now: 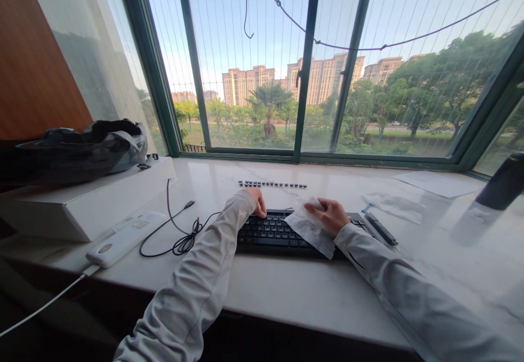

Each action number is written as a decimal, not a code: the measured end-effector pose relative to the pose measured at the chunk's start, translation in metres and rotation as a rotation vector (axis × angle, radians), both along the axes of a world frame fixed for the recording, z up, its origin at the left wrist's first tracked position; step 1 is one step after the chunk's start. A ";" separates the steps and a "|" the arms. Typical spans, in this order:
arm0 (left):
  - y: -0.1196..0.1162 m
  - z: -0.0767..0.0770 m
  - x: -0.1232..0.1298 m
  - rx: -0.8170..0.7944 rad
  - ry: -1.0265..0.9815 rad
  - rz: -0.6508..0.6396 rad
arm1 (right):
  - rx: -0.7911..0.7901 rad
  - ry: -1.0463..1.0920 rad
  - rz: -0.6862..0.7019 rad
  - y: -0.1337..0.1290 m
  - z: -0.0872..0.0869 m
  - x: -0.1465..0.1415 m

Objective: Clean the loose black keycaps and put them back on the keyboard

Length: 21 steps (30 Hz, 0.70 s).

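A black keyboard [278, 231] lies on the white marble-look sill in front of me. My left hand [257, 202] is at its upper left part, fingers curled down and pressed together; what they hold, if anything, is hidden. In my right hand [329, 214] a thin white wipe [313, 231] is pinched, and it drapes over the right half of the keyboard, covering many keys. Behind the keyboard, small black keycaps [282, 185] are lined up in rows.
A coiled black cable [186, 242] lies left of the keyboard, near a white power strip [125, 239] and a white box [82, 209] with a black bag [94, 146] on it. At right are a clear wrapper [393, 206], a dark slim tool [380, 229] and a dark bottle [502, 183].
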State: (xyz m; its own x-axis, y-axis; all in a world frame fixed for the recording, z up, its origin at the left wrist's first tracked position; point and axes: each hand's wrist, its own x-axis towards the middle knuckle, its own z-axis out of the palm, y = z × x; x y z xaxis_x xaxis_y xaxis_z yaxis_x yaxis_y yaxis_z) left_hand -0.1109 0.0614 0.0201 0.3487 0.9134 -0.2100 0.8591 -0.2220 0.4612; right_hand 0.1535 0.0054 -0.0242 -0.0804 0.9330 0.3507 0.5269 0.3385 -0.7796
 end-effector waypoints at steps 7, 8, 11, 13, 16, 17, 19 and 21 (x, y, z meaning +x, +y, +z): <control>-0.001 0.004 0.001 0.018 0.014 -0.026 | -0.009 0.002 0.001 -0.001 0.000 -0.001; 0.000 0.005 0.002 0.016 0.024 -0.030 | -0.007 0.001 0.000 -0.001 0.000 -0.001; 0.002 0.008 0.004 0.010 0.061 -0.041 | 0.000 -0.014 0.001 -0.001 0.000 -0.001; 0.003 0.011 0.007 -0.006 0.074 -0.046 | 0.003 -0.019 -0.002 0.000 -0.001 -0.001; 0.003 0.015 0.010 -0.080 0.096 -0.054 | 0.003 -0.026 -0.011 0.000 -0.001 -0.001; 0.003 0.015 0.010 -0.099 0.106 -0.058 | 0.002 -0.032 -0.012 0.000 -0.001 -0.001; 0.002 0.015 0.010 -0.087 0.122 -0.032 | 0.006 -0.043 -0.013 0.000 0.000 -0.001; 0.002 0.011 0.009 -0.035 0.128 0.042 | 0.014 -0.046 -0.010 -0.001 0.001 -0.001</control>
